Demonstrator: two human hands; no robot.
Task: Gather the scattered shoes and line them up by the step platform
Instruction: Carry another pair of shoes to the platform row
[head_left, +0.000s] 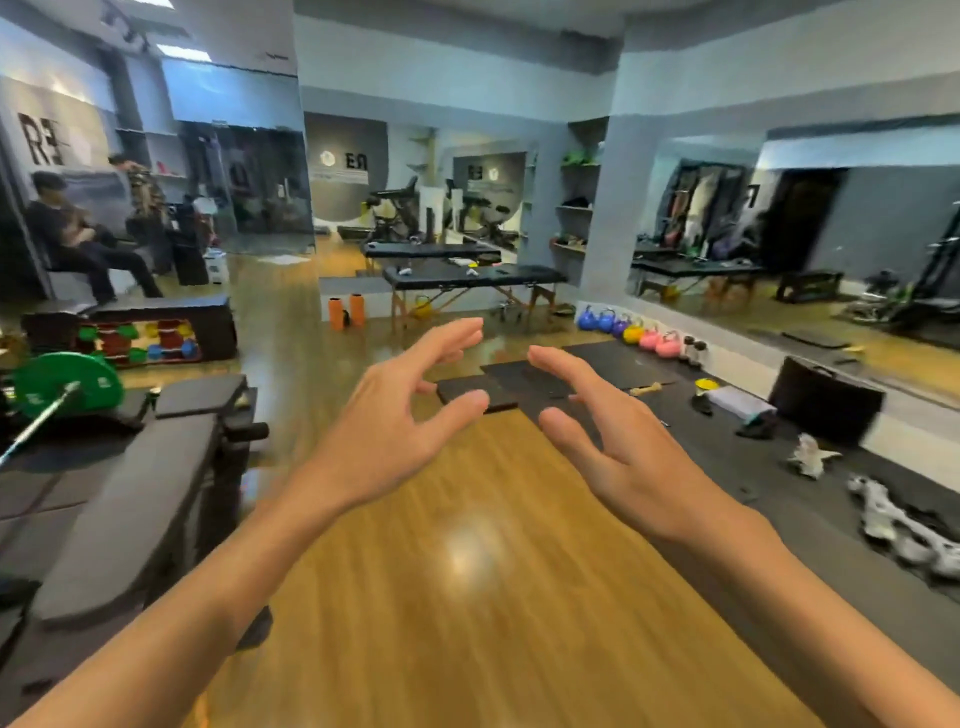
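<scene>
floor (467, 597): glossy wood | mats (613, 366): matt black rubber | bench (130, 519): matt padding

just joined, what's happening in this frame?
A person in a gym holds both arms out over the wooden floor. The left hand and right hand are open, fingers spread, and hold nothing. Pale shoes lie scattered on the dark mat to the right, out of the hands' touch, so no gathering has begun. A row of coloured kettlebells stands farther back.
</scene>
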